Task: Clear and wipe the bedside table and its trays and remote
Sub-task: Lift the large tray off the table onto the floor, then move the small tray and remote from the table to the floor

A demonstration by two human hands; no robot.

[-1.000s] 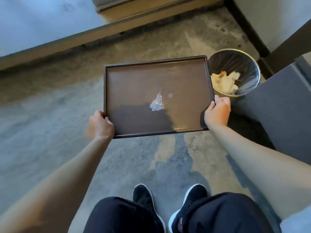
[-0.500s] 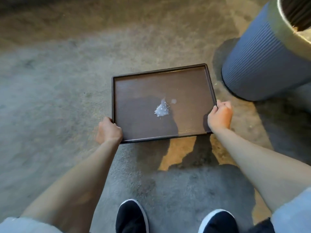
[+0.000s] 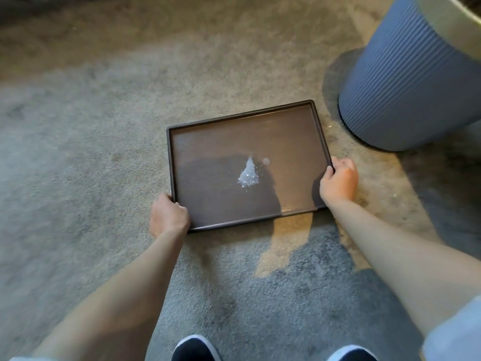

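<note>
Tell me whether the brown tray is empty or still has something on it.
Not quite empty: the brown tray carries no objects, but a whitish wet-looking splotch sits near its middle.

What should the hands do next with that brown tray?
Probably let go and fetch a cloth: the tray looks set low on the carpet, both the left hand and right hand grip its edges, and a white smear remains unwiped.
</note>
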